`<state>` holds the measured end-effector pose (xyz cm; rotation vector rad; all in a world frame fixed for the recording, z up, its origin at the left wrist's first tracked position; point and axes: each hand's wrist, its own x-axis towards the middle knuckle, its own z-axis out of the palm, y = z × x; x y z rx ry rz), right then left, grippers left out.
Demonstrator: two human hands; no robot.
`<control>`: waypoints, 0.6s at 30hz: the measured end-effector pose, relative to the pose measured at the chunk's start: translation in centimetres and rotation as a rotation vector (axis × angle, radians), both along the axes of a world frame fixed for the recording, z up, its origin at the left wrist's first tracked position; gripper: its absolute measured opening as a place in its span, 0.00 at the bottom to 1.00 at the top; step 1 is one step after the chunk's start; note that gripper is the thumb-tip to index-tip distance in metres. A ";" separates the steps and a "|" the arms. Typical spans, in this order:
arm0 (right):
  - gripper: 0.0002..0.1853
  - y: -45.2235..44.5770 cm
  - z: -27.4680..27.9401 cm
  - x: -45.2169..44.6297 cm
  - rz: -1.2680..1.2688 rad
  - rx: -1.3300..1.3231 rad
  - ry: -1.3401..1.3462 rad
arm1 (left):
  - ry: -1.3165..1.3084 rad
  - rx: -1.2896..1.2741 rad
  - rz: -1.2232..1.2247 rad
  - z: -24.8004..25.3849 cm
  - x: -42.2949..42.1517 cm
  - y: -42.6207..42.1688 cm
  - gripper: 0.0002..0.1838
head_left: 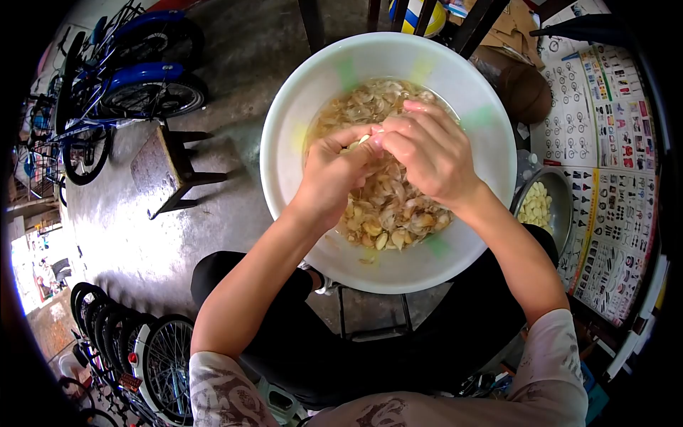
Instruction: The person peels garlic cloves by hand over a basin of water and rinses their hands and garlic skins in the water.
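Over a wide white basin, my left hand and my right hand meet at the fingertips. Pinched in the left fingers is a pale garlic clove, partly covered by them. The right thumb and fingertips press against the same clove from the other side. Below both hands, water in the basin holds floating papery garlic skins and unpeeled cloves. A metal bowl at the right contains peeled garlic cloves.
Left of the basin stands a small wooden stool. Bicycles and a row of tyres line the left side. A brown ball and a printed parts chart are at the right. Dark chair slats rise behind the basin.
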<state>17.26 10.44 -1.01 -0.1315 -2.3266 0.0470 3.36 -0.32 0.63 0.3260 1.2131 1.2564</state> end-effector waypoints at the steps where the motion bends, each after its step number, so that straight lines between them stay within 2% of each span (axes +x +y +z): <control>1: 0.06 0.0 0.0 0.0 -0.002 0.005 -0.005 | 0.000 0.000 0.003 0.2 0.2 0.0 0.15; 3: 0.06 0.1 -0.2 -0.1 0.000 0.010 -0.012 | -0.170 -0.083 0.058 0.3 0.4 -0.1 0.14; 7: 0.07 0.4 -0.3 -0.2 0.065 -0.045 0.013 | -0.295 -0.063 0.034 -0.6 -0.1 -0.5 0.12; 9: 0.08 0.4 -0.2 -0.1 0.089 -0.077 0.021 | -0.107 -0.027 0.023 -1.0 -0.2 -0.6 0.11; 10: 0.08 0.3 -0.2 -0.1 0.089 -0.110 0.019 | -0.107 -0.027 0.024 -1.1 -0.2 -0.7 0.11; 12: 0.08 0.3 -0.4 0.0 0.090 -0.141 0.018 | 0.144 -0.015 -0.029 -1.2 -0.4 -0.8 0.12; 15: 0.09 0.2 -0.6 0.3 0.104 -0.151 -0.016 | 0.281 -0.015 -0.121 -1.3 -0.9 -0.9 0.16; 18: 0.08 0.2 0.0 0.4 0.092 -0.119 -0.031 | 0.307 -0.042 -0.127 -0.6 -0.6 -0.8 0.16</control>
